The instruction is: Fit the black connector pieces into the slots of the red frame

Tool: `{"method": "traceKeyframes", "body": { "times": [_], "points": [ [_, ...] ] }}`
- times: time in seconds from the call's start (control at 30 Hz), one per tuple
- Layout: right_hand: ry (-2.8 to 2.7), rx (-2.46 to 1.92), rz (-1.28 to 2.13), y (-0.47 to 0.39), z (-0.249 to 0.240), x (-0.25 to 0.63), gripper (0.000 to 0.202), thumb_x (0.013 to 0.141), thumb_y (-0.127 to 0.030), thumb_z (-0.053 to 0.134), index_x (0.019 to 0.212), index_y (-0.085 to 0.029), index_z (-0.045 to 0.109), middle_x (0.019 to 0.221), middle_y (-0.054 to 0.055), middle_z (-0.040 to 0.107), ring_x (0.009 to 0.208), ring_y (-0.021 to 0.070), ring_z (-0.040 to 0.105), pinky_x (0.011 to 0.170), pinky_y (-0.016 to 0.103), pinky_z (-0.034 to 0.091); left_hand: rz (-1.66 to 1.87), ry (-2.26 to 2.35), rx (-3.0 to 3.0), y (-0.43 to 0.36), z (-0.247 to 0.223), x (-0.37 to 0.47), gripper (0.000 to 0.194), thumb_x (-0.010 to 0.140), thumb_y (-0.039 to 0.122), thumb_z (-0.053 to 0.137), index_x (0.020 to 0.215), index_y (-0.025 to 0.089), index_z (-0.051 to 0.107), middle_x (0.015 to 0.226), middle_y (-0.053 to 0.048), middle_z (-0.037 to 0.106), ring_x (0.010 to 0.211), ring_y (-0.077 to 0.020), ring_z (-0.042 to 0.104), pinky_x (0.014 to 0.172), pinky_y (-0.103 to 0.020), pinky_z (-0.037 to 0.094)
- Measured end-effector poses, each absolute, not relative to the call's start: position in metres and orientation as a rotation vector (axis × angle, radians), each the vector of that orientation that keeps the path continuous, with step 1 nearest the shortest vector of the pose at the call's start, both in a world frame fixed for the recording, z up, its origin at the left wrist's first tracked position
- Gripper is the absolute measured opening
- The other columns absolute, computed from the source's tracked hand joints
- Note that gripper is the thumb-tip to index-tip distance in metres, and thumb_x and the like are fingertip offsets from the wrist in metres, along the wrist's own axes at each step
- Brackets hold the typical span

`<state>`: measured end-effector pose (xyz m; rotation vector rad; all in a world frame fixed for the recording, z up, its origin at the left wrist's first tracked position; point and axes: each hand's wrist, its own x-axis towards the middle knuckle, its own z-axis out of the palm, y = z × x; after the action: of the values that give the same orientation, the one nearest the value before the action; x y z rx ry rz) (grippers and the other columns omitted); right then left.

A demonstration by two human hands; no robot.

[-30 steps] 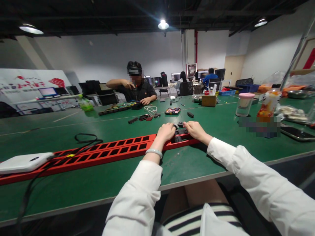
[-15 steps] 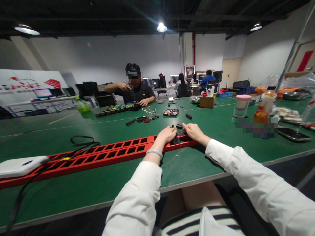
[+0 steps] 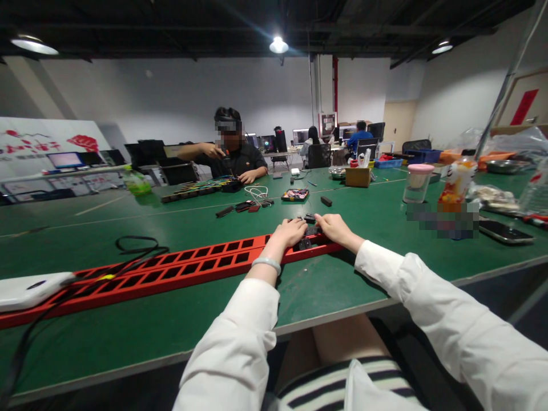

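Observation:
My left hand [image 3: 290, 231] lies over the long red slotted frame [image 3: 214, 264] near its right end, fingers curled forward and tips mostly hidden. Beside those fingers, small black plastic modules [image 3: 305, 244] sit in the frame's openings. At the frame's right end is my right hand [image 3: 336, 229], its thumb and fingers pinched together. Its fingertips meet a small black block [image 3: 309, 218] just behind the frame. Whether my left fingers grip a piece is hard to make out.
A white box [image 3: 34, 290] with a black cable [image 3: 47, 311] rests on the frame's left part. Beyond lie loose dark pieces [image 3: 246, 206], a small tray [image 3: 295, 194] and a black block [image 3: 326, 201]. A cup [image 3: 417, 185], bottle [image 3: 457, 182] and phone [image 3: 505, 230] stand right. A co-worker [image 3: 233, 154] sits opposite.
My left fingers have lowered over the frame, and the small dark piece at their tips is now mostly covered. My right hand stays about where it was. The view has shifted slightly.

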<state>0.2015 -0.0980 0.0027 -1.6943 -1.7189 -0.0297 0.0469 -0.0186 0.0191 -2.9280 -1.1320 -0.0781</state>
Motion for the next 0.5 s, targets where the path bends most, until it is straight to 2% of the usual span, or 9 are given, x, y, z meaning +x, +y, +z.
{"method": "traceKeyframes", "body": {
  "times": [0.33, 0.5],
  "points": [
    [-1.726, -1.726, -0.017, -0.0971, 0.0019, 0.2033, 0.062, 0.090, -0.048, 0.020, 0.074, -0.012, 0.068, 0.070, 0.010, 0.067, 0.069, 0.0166, 0.061, 0.061, 0.023, 0.036, -0.084, -1.142, -2.947, -0.0204, 0.0211, 0.0475, 0.038, 0.089, 0.037, 0.026, 0.115, 0.023, 0.051, 0.127, -0.007, 0.046, 0.114, -0.0224, 0.042, 0.094, -0.032, 0.029],
    [-1.732, -1.719, -0.018, -0.0970, 0.0016, 0.2031, 0.062, 0.090, -0.048, 0.020, 0.073, -0.013, 0.068, 0.069, 0.010, 0.067, 0.068, 0.0161, 0.061, 0.061, 0.022, 0.036, -0.087, -1.165, -2.945, -0.0211, 0.0212, 0.0475, 0.039, 0.088, 0.039, 0.027, 0.116, 0.025, 0.050, 0.127, -0.005, 0.047, 0.112, -0.0227, 0.044, 0.093, -0.033, 0.030]
  ]
}}
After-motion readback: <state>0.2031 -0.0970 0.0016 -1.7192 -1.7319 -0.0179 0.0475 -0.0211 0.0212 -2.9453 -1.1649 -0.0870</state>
